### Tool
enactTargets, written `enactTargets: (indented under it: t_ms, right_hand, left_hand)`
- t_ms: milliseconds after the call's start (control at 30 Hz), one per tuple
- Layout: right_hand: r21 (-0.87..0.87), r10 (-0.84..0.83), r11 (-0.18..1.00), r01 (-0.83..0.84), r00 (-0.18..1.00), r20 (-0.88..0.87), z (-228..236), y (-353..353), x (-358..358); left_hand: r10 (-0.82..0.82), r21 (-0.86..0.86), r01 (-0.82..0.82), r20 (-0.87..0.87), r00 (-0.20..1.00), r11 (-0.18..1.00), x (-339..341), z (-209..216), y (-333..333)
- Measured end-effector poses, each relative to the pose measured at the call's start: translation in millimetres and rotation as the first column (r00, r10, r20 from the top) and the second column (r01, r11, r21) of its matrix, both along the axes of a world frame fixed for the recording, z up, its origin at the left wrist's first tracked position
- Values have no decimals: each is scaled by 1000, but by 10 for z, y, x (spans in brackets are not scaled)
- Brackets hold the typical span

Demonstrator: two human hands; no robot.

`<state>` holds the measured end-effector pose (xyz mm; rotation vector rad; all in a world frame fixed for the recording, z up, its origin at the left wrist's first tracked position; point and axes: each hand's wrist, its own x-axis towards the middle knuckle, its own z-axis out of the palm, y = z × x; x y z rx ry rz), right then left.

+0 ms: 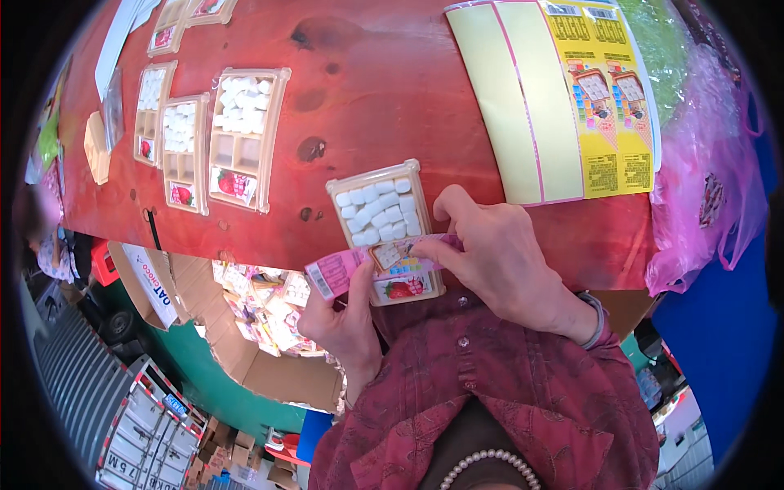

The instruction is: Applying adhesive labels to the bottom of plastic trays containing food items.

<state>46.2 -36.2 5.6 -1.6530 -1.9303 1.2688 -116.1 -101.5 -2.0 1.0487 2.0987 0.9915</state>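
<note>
A beige plastic tray of white marshmallow-like pieces lies at the table's near edge, with a strawberry-printed packet in its near end. Across its middle runs a pink printed label strip. My left hand grips the strip's left part, its thumb on the tray's left side. At the strip's right end, my right hand pinches it between thumb and fingers. The strip hides the tray's middle compartments; whether it is stuck down I cannot tell.
Several similar filled trays stand at the left of the red table. A label sheet, partly peeled, lies at the right beside a pink plastic bag. Below the table's left edge, a cardboard box holds many finished packs.
</note>
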Motion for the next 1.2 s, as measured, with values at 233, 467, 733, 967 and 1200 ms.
enactTargets:
  t_ms: [233, 467, 733, 967, 1200]
  right_hand:
    - [143, 39, 989, -50, 996, 77, 36, -56, -47]
    - [466, -116, 884, 39, 983, 139, 86, -99, -97]
    - [146, -164, 967, 210, 947, -276, -10, -310, -87]
    - [-559, -449, 826, -77, 509, -734, 90, -219, 111]
    - [-170, -107, 982, -86, 488, -866, -179, -198, 371]
  left_hand:
    - [306, -220, -212, 673, 674, 952, -174, -144, -294]
    - [209, -25, -298, 768, 605, 954, -112, -80, -371]
    - [145, 132, -349, 734, 663, 928, 7, 12, -245]
    - [-64, 173, -98, 743, 666, 980, -60, 133, -73]
    - [-449, 408, 189, 794, 409, 893, 12, -1, 150]
